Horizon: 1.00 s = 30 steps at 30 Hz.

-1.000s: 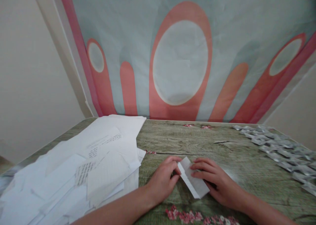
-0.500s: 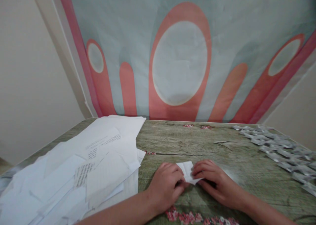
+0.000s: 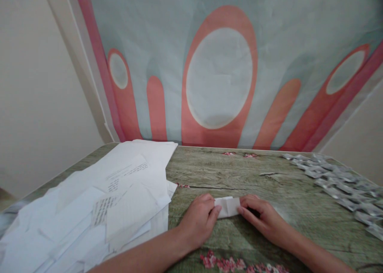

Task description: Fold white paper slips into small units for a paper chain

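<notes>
A small piece of white paper [image 3: 228,207], folded over into a narrow strip with a crease near its middle, is held between both hands just above the table. My left hand [image 3: 201,220] pinches its left end, thumb on the near face and fingers behind. The right end is gripped by my right hand [image 3: 261,214], with the thumb in front and the fingers curled behind the paper. Parts of the fingers on both hands are hidden by the paper and the hands themselves.
A heap of white paper sheets [image 3: 134,201], some printed, covers the table's left side. Rows of folded grey-white paper pieces [image 3: 338,185] lie along the right. The wood-patterned table [image 3: 209,169] with printed flowers meets a patterned backdrop [image 3: 167,37] at its far edge.
The paper has gone from partly opened, with a pointed near corner, to a flat folded strip. Both thumbs have moved up onto its near face.
</notes>
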Motion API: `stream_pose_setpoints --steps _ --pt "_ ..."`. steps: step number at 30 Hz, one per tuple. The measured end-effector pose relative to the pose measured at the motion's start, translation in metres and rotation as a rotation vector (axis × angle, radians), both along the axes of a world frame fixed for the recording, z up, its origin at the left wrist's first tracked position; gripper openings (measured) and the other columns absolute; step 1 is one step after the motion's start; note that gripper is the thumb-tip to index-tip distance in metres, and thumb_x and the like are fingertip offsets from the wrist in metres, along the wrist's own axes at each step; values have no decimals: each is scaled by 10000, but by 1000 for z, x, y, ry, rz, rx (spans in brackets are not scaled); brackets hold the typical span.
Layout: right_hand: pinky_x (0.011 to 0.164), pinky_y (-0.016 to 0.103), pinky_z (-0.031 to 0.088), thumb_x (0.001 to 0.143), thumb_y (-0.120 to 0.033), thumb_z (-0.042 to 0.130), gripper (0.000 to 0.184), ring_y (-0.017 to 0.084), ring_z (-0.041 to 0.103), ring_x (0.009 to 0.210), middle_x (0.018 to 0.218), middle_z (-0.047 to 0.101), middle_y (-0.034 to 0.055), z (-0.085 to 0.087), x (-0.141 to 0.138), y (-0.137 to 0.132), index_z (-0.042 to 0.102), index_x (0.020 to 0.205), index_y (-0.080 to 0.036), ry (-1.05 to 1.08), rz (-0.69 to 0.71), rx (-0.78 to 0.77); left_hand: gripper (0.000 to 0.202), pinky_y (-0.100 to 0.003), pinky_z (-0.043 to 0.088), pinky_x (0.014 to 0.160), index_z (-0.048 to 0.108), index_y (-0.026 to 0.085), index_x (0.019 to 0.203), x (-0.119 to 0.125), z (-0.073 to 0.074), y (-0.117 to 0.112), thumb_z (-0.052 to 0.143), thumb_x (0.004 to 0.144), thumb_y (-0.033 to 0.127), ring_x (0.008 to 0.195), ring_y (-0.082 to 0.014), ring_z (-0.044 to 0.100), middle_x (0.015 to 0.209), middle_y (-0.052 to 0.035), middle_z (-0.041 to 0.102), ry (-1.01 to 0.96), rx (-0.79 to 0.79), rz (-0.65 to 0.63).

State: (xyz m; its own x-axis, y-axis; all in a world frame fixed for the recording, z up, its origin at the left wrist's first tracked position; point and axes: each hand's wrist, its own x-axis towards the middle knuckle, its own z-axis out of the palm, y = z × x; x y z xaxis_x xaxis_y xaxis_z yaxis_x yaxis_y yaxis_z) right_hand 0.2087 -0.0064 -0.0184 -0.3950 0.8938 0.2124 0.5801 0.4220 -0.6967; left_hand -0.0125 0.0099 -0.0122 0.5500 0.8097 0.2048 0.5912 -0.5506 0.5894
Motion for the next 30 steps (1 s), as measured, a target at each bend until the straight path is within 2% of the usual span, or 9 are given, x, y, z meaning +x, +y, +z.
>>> stream_pose_setpoints --steps 5,10,13,15,16,20,22,25,30 --pt "667 296 409 923 -362 412 288 162 509 682 692 539 7 -8 -7 2 505 702 -202 -35 -99 32 268 -257 389 705 537 159 698 1 2 0 406 920 233 778 -159 500 779 -29 530 -1 4 4" --pt "755 343 418 901 -294 454 211 195 512 835 848 542 48 -13 -11 5 522 724 -201 -22 -108 124 252 -277 415 726 523 163 702 1 0 2 408 915 231 782 -166 503 782 -31 529 4 6 12" --pt "767 367 417 888 -277 475 189 206 504 853 866 535 56 -15 -11 7 533 725 -202 -50 -113 140 120 -303 428 815 541 155 945 0 3 0 447 889 204 910 -178 508 962 -58 546 -54 26 43" --pt "765 372 418 885 -267 478 185 206 501 850 866 528 56 -16 -12 8 530 721 -200 -64 -117 142 314 -335 376 942 446 152 1174 0 7 -6 482 864 177 1092 -192 447 1181 -90 485 -92 100 54" --pt "766 372 418 883 -259 479 180 205 499 850 869 525 56 -16 -12 8 527 720 -199 -68 -117 144 371 -358 329 997 416 157 1220 0 9 -10 492 858 175 1165 -203 397 1255 -97 444 -74 147 40" --pt "763 370 418 873 -222 483 178 200 494 845 862 515 51 -18 -12 8 496 697 -198 -74 -110 162 278 -404 266 1044 504 185 1152 6 13 -29 477 881 239 1172 -225 421 1226 -68 520 131 215 -163" --pt "760 369 418 867 -210 484 174 200 494 843 858 515 49 -18 -12 8 484 693 -199 -75 -112 169 395 -428 247 1063 475 142 1218 9 10 -35 483 881 349 1220 -263 392 1284 -106 495 209 203 -216" --pt "755 367 421 849 -192 498 159 202 498 842 857 521 49 -18 -11 8 473 693 -203 -71 -114 178 580 -453 228 1081 390 89 1315 10 4 -36 426 888 479 1290 -301 317 1378 -153 404 281 152 -225" --pt "745 371 434 828 -192 508 60 205 504 827 861 528 52 -20 -10 6 486 773 -202 -69 -146 159 652 -442 218 1096 338 88 1359 7 0 -32 385 887 535 1325 -287 267 1422 -154 340 286 88 -224"
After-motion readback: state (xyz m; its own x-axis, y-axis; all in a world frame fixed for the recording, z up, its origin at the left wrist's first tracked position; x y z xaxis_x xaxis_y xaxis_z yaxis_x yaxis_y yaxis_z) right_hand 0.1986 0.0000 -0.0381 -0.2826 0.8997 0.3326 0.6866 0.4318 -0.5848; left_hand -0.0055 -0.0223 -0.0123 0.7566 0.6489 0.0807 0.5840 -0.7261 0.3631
